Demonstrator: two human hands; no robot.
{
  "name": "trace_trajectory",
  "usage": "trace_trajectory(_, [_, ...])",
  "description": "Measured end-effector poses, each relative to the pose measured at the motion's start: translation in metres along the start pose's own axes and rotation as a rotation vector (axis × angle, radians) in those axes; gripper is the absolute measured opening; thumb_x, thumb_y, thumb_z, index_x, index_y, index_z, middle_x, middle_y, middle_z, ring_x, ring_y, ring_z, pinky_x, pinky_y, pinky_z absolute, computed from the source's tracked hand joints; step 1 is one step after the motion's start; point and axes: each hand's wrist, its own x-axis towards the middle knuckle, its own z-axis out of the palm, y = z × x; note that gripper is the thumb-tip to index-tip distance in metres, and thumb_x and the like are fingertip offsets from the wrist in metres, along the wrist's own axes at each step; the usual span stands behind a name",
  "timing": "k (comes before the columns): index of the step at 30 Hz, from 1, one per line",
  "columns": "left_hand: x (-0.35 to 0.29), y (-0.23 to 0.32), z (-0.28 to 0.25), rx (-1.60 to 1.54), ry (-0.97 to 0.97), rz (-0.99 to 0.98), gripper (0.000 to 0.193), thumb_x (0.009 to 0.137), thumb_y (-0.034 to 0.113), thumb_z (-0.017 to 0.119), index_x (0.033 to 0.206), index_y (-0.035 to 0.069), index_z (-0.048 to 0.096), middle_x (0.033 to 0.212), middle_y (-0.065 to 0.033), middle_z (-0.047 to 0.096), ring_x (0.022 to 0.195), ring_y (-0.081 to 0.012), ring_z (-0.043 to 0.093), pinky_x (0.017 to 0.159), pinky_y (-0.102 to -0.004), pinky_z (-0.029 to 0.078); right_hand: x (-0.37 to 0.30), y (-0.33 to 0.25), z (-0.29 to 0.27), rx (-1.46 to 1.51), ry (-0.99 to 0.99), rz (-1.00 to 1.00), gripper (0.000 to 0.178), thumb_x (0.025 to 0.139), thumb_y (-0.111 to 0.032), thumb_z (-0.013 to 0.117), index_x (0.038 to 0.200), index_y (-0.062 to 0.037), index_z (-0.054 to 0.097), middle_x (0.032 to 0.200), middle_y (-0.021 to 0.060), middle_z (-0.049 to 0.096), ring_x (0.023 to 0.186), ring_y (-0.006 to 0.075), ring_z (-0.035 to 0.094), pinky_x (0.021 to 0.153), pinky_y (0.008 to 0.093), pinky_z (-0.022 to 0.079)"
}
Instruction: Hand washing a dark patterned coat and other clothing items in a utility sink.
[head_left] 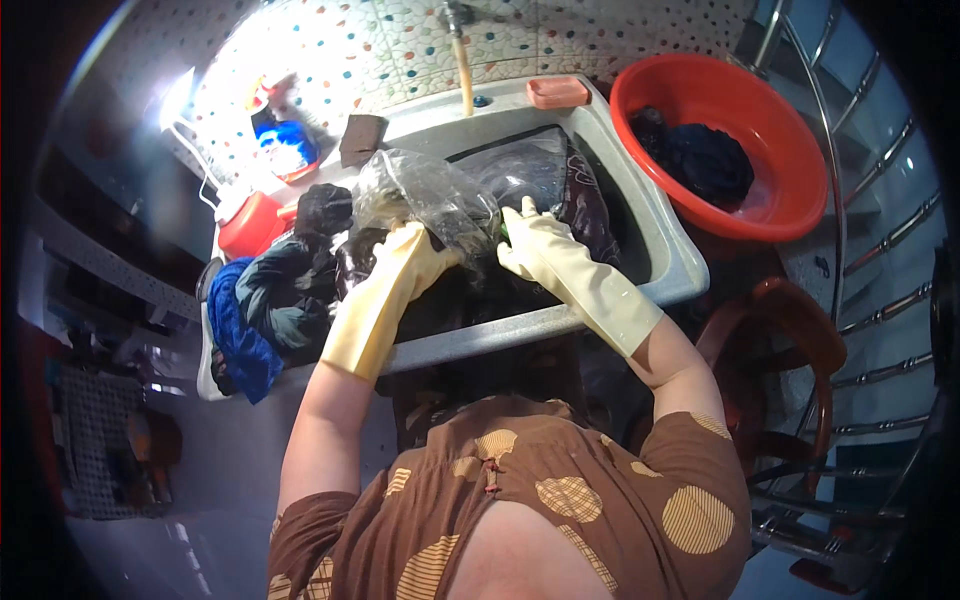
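Pale yellow rubber gloves cover both my hands. In the grey sink (648, 262) lies a dark bag with clear plastic panels (420, 183), rumpled and wet-looking. My left hand (412, 262) is closed on the near part of the clear plastic, its fingertips partly hidden by folds. To its right, my right hand (540, 240) presses on the bag with bent fingers. A sliver of something green (503, 230) shows between its thumb and forefinger; the rest of that thing is hidden under the glove. Dark patterned fabric (590, 215) lies right of this hand.
Dark wet clothes (285, 285) and a blue cloth (240, 325) hang over the sink's left edge, beside a red dipper (252, 228). A pink soap dish (558, 93) and a brown block (362, 140) rest on the rim. A red basin (790, 190) holds dark cloth. A brown chair (815, 325) stands right.
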Motion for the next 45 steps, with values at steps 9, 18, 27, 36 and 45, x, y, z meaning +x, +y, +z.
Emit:
trace_trajectory(9, [0.033,-0.031,0.026,-0.080,-0.079,-0.108,0.041,0.081,0.020,0.063,0.116,-0.002,0.066,0.105,-0.0260,0.069,0.104,-0.0411,0.065,0.091,-0.0435,0.051,0.030,-0.004,0.017,0.022,0.175,0.283,0.027,0.090,-0.012,0.058,0.116,-0.0064,0.063,0.123,0.0187,0.065,0.114,0.0380,0.063,0.096,0.0461,0.052])
trace_trajectory(18, [0.000,-0.118,-0.038,-1.351,0.213,0.009,0.035,0.066,0.002,0.060,0.098,-0.002,0.071,0.092,-0.0109,0.071,0.089,-0.0214,0.065,0.083,-0.0297,0.049,0.053,0.098,-0.064,1.143,0.327,-0.220,0.045,0.064,0.015,0.062,0.105,-0.0021,0.065,0.095,0.0105,0.067,0.083,0.0241,0.066,0.069,0.0342,0.056])
trace_trajectory(27, [0.015,-0.117,-0.013,-1.077,0.321,-0.144,0.012,0.075,0.010,0.064,0.082,0.001,0.063,0.079,-0.0060,0.058,0.079,-0.0189,0.054,0.079,-0.0294,0.046,0.028,0.076,-0.077,0.885,0.384,-0.057,0.050,0.074,0.012,0.059,0.120,-0.0091,0.061,0.104,0.0043,0.060,0.073,0.0119,0.057,0.063,0.0265,0.050])
trace_trajectory(36, [0.035,-0.034,0.025,0.345,0.489,0.257,0.033,0.091,0.035,0.062,0.090,0.002,0.065,0.074,-0.0144,0.067,0.077,-0.0309,0.065,0.081,-0.0443,0.049,-0.030,-0.023,-0.042,0.427,-0.363,-0.408,0.057,0.086,-0.012,0.067,0.140,-0.0116,0.051,0.133,0.0131,0.060,0.119,0.0257,0.059,0.104,0.0352,0.044])
trace_trajectory(45, [0.035,0.027,-0.037,-0.217,0.010,-0.051,0.114,0.072,0.047,0.083,0.155,0.001,0.020,0.132,-0.0295,0.055,0.123,-0.0420,0.054,0.106,-0.0442,0.044,0.081,0.067,0.033,0.384,0.251,-0.145,0.038,0.080,0.000,0.055,0.116,-0.0077,0.062,0.110,0.0164,0.068,0.106,0.0329,0.064,0.091,0.0382,0.051])
